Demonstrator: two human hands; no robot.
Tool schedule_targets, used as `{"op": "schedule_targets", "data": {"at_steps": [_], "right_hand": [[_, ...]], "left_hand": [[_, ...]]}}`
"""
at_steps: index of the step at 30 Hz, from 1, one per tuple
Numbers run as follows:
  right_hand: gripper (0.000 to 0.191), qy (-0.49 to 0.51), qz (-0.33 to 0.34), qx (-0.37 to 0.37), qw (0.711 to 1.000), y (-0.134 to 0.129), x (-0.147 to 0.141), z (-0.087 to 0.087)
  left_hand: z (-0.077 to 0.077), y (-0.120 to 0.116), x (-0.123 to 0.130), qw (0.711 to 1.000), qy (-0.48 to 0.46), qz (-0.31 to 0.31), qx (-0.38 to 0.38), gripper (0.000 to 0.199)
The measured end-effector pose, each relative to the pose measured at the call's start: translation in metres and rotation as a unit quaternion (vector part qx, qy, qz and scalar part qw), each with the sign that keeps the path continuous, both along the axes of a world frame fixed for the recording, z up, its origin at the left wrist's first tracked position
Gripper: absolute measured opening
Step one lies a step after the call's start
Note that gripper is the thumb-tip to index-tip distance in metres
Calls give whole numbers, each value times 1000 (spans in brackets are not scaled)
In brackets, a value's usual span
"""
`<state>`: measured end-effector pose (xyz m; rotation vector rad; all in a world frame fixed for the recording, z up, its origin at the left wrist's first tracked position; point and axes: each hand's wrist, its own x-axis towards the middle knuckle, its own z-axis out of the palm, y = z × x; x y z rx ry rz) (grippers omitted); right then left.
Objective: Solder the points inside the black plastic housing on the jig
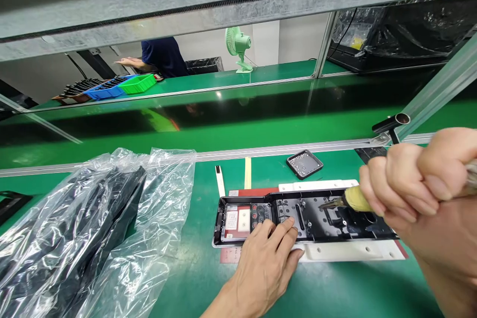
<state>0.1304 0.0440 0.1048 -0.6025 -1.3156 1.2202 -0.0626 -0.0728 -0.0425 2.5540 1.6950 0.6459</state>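
A long black plastic housing [320, 228] lies open side up on a fixture with white blocks [346, 252] and a dark red base. My left hand [266, 263] rests on its left half, fingers stretched over the inside and the near rim. In my right hand [417, 179], closed in a fist, is a screwdriver with a yellow front [357, 199]. Its tip points left and down at the middle of the housing; whether it touches cannot be made out. The rest of the tool is mostly hidden by the hand.
Behind the housing sits a small black tray [304, 164] of screws. A white-handled cutter [219, 181] and a yellow strip [248, 173] lie nearby. Plastic-bagged black parts [93, 223] cover the left. A metal shelf [186, 15] spans overhead. Beyond are a person [164, 54] and a fan [238, 47].
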Motion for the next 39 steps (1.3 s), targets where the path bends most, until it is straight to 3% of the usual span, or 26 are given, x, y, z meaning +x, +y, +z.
{"op": "schedule_targets", "data": {"at_steps": [6,25,39], "right_hand": [[39,28,-17,-55,998,-10,-34,14],[35,-5,9,-93,996,-16,-44,-6],[40,-18,19,-80,996,-18,-54,-14]], "left_hand": [[3,0,2,1000,9,6,3,32],[4,1,5,1000,16,20,16,31],[3,2,4,999,13,20,25,31]]}}
